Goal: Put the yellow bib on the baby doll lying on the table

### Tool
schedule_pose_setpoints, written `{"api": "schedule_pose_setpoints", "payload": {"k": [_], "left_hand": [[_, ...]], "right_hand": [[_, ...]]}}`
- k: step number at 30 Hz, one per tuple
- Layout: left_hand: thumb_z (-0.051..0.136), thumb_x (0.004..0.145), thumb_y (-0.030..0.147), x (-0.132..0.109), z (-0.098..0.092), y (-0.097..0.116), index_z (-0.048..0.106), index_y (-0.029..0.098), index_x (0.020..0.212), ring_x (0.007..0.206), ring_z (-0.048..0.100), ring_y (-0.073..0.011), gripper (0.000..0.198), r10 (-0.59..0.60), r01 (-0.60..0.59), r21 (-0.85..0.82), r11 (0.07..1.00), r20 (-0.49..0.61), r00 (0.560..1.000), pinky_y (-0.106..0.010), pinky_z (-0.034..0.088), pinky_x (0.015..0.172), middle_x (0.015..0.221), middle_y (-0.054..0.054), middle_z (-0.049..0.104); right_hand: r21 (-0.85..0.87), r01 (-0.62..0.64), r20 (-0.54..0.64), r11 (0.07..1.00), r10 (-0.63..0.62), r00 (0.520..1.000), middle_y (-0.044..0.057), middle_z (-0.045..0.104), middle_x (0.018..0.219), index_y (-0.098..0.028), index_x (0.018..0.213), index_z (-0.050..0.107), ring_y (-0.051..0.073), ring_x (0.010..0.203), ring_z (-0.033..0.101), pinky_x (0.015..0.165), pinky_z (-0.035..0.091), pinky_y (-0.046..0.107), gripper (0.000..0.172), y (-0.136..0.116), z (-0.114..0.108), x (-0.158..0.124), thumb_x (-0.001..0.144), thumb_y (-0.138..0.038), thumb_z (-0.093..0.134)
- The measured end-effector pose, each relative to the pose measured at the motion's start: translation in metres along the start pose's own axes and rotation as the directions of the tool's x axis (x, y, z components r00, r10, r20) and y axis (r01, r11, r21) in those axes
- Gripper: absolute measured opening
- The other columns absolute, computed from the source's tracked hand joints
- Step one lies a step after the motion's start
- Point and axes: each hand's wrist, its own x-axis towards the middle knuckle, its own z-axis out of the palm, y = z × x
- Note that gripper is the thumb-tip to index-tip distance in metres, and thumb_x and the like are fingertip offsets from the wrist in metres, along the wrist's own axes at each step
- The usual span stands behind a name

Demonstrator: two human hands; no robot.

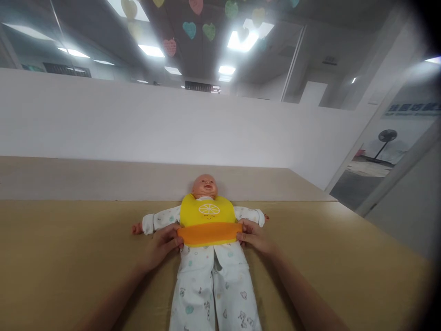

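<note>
A baby doll (204,185) in white patterned clothes (196,271) lies on its back, arms spread to both sides. Over its chest is a yellow bib (193,214) with a white citrus slice and a smiling face printed on it. An orange pocket (210,233) runs across the bib's lower part. My left hand (165,241) pinches the bib's left edge at the pocket between thumb and fingers. At the opposite edge, my right hand (253,235) grips the other end of the pocket the same way. The doll's feet are out of view.
The doll rests on a tan table (86,257), with a paler raised strip (103,179) behind. Beyond stands a white wall (144,122) topped by glass bearing heart-shaped notes (189,30). A doorway at right shows a standing fan (387,136).
</note>
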Motion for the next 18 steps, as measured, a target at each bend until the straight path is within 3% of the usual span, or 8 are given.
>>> {"api": "schedule_pose_setpoints", "payload": {"k": [7,14,18], "left_hand": [[0.056,0.083,0.037,0.001,0.001,0.000,0.055,0.018,0.093,0.063,0.049,-0.0132,0.021,-0.016,0.016,-0.054,0.998,0.006,1.000,-0.024,0.038,0.062,0.068,0.000,0.060],[0.061,0.081,0.032,-0.003,-0.006,0.005,0.059,0.016,0.102,0.071,0.054,-0.0142,0.027,-0.099,0.119,-0.264,0.957,0.085,0.991,-0.026,0.040,0.071,0.078,-0.005,0.065],[0.059,0.082,0.032,-0.003,-0.003,0.010,0.058,0.016,0.109,0.070,0.054,-0.0143,0.031,-0.153,0.124,-0.357,0.926,-0.054,0.987,-0.026,0.040,0.071,0.072,-0.002,0.063]], "right_hand": [[0.035,-0.001,0.015,0.999,0.000,1.000,-0.005,0.045,0.064,-0.014,0.081,0.048,0.007,0.055,0.049,0.049,0.036,0.017,0.037,-0.001,0.000,-0.002,0.070,-0.038,0.074],[0.127,0.045,0.037,0.991,-0.050,0.998,0.000,0.056,0.069,-0.015,0.093,0.053,0.010,0.060,0.053,0.056,0.041,0.021,0.034,0.002,-0.006,-0.003,0.074,-0.038,0.071],[0.199,0.028,0.004,0.980,-0.029,1.000,0.002,0.057,0.072,-0.016,0.104,0.055,0.011,0.061,0.055,0.056,0.041,0.022,0.036,0.003,-0.006,-0.002,0.079,-0.041,0.065]]}}
